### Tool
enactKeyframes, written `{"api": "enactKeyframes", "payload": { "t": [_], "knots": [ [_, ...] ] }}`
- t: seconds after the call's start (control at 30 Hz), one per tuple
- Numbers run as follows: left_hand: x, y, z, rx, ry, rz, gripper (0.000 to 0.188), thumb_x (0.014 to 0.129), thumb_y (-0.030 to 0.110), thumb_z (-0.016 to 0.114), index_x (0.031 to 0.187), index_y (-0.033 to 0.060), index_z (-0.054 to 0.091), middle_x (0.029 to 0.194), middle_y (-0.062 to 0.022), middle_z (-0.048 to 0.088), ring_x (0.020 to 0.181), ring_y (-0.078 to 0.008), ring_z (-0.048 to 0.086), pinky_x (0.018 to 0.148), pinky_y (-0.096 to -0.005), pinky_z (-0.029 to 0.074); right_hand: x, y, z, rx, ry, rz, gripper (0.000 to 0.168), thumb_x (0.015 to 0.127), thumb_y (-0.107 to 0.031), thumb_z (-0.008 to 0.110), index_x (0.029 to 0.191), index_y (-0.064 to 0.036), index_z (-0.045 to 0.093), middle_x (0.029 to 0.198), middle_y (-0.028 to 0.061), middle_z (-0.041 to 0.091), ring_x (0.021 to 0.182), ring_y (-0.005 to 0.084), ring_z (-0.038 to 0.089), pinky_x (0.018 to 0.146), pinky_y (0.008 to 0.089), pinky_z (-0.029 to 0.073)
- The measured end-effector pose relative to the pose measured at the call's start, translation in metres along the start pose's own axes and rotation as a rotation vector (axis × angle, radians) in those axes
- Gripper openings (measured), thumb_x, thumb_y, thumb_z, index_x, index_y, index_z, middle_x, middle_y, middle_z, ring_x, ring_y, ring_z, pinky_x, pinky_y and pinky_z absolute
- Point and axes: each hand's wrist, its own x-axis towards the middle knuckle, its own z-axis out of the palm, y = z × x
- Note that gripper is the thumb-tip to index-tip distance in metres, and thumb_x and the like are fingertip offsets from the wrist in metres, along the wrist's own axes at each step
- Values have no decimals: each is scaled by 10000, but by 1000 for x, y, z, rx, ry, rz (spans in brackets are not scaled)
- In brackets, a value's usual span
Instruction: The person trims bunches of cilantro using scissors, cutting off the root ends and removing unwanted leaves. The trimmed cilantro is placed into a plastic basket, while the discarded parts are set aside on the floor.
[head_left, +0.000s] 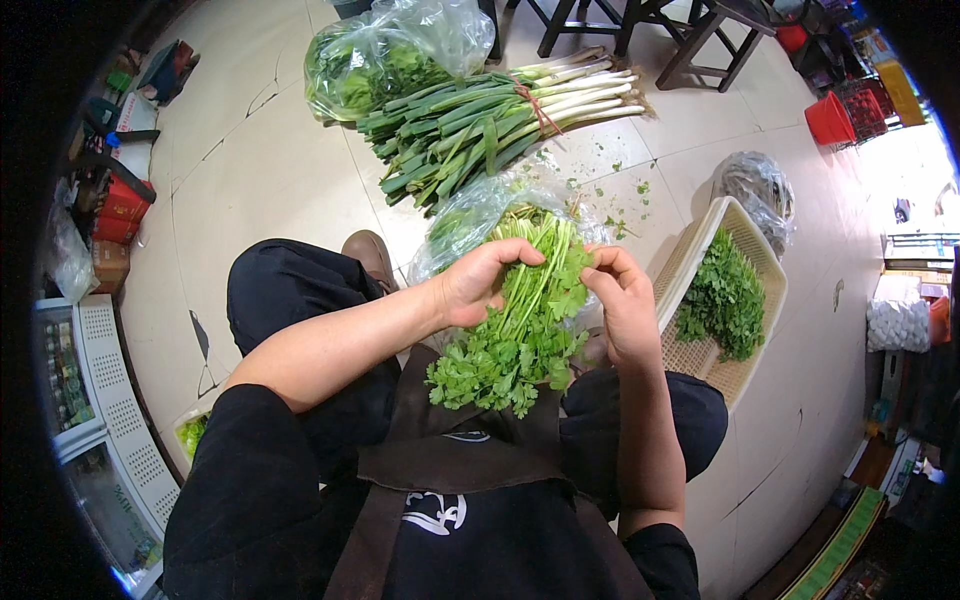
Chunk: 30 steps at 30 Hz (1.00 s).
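Observation:
My left hand (480, 281) is closed around a bunch of fresh cilantro (517, 337), its stems pointing away from me and its leaves hanging over my lap. At the right side of the bunch, the thumb and fingertips of my right hand (622, 296) pinch at a leafy sprig. Beyond my hands a clear plastic bag (465, 225) lies on the floor with more greens in it. To my right stands a cream plastic basket (712, 217) holding a heap of cilantro (724, 300).
Past the bag lies a tied bundle of leeks (480, 127), beside a plastic bag of leafy greens (390, 67). Leaf scraps (619, 225) litter the tiles. Dark wooden stools (712, 45) stand at the back. A glass-door cooler (112, 405) is at left, a red bucket (829, 120) far right.

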Motion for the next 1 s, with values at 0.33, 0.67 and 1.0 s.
{"api": "enactKeyframes", "payload": {
  "t": [0.33,0.67,1.0],
  "knots": [
    [-4,-1,5,125,-52,3,269,893,191,630,1094,14,656,1001,-63,693,853,-139,673,794,-305,557,1,-3,1,183,-55,28,107,878,13,572,976,-32,578,1004,43,587,911,136,575,840,279,455],
    [-8,2,16,115,-53,40,281,896,132,568,1140,10,640,1074,-71,686,911,-153,666,825,-325,557,1,-7,-4,-317,257,-82,125,866,-98,637,961,-46,573,921,38,570,868,146,524,791,281,415],
    [-10,-1,22,204,68,16,233,847,145,628,1039,16,647,1001,-65,699,849,-152,681,747,-299,571,-9,-6,18,-798,133,-512,185,737,-69,716,891,-43,616,1022,131,546,1043,297,501,914,392,399]
  ]
}}
